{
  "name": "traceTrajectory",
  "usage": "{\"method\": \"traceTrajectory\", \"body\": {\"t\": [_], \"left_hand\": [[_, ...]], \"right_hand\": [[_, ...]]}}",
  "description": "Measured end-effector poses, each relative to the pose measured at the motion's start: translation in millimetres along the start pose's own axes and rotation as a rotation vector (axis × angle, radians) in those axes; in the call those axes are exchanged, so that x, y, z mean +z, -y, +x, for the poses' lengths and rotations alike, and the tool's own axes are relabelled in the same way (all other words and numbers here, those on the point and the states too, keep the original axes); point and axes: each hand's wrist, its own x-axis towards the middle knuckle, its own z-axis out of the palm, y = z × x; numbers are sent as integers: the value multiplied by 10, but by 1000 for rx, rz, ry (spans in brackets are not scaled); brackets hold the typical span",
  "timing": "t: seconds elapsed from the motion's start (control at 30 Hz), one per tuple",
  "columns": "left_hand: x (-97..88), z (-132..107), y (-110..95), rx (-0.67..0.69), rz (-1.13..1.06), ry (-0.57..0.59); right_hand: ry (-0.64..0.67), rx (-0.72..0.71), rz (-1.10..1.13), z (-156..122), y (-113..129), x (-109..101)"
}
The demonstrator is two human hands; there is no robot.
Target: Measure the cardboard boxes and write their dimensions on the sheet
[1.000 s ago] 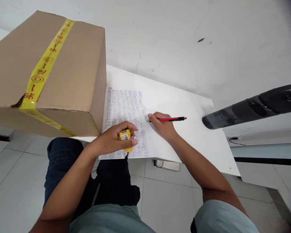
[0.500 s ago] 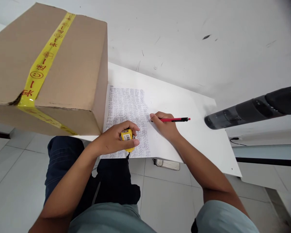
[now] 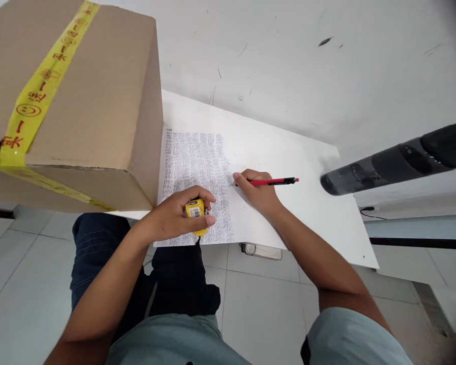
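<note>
A red pen (image 3: pixel 268 181) with a black end is pinched in my right hand (image 3: pixel 256 190), its tip at the right edge of the handwriting on a white sheet of paper (image 3: pixel 197 157). Dense columns of small writing cover the sheet's left part. My left hand (image 3: pixel 182 213) rests over the lower part of the page, its thumb and fingers curled round a yellow tape measure (image 3: pixel 195 213) with a barcode label. A short black strap hangs from the tape measure near the table's front edge. Part of the page lies hidden under both hands.
Left of the paper stands a large cardboard box (image 3: pixel 99 101) with yellow printed tape (image 3: pixel 41 86). A dark cylindrical bottle-like object (image 3: pixel 387 162) is on the right of the white table (image 3: pixel 307 162). The wall runs along the back edge. A power strip (image 3: pixel 262 251) shows below the front edge.
The view has shifted slightly, so the box appears closer and further left. Both hands keep their grips, the pen staying at about the same spot on the paper.
</note>
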Motion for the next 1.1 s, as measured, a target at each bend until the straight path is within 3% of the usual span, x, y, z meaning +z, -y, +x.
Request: {"method": "traceTrajectory", "body": {"t": [0.53,1.1], "left_hand": [[-9,-18,4,1,20,-8],[40,-44,5,204,76,-8]], "right_hand": [[8,29,50,8,28,-6],[-13,-23,-75,-48,16,-3]]}}
